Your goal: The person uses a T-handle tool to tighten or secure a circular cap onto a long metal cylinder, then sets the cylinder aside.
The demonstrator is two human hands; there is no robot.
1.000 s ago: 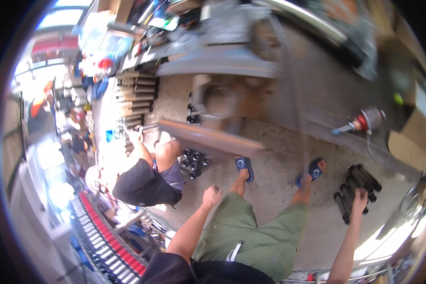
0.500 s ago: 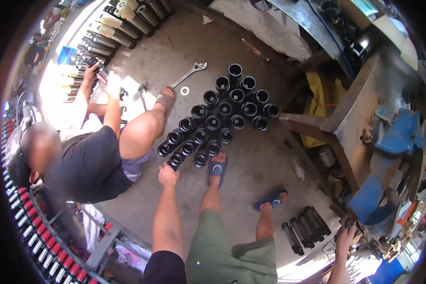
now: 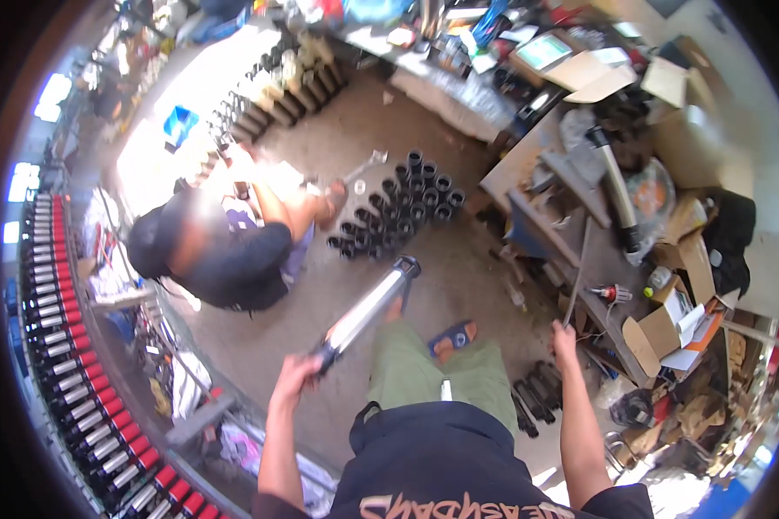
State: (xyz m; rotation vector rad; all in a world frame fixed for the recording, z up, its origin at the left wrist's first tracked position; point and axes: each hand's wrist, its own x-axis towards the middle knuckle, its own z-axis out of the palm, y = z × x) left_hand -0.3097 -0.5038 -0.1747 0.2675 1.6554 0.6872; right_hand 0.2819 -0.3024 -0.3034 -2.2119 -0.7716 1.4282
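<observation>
Gripping tube (image 3: 365, 309), left fingers (image 3: 306, 367) curled round end; right fingers (image 3: 563, 332) around rod (image 3: 582, 272)

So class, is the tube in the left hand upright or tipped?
Tipped: the tube slants out from the left hand, its long side showing from above.

On my feed a dull grey-brown concrete floor (image 3: 242, 355) runs through the middle of the workshop. To the right I make out a cluttered brown table (image 3: 613, 259), and beyond it a pale wall (image 3: 775, 233), bowed by my wide view. A second table (image 3: 398, 59) stretches along the top, its surface crowded. At far left I see bright window panes (image 3: 54, 97); sunlight (image 3: 150, 156) glares white across the upper-left floor, with smaller patches low on the right.
</observation>
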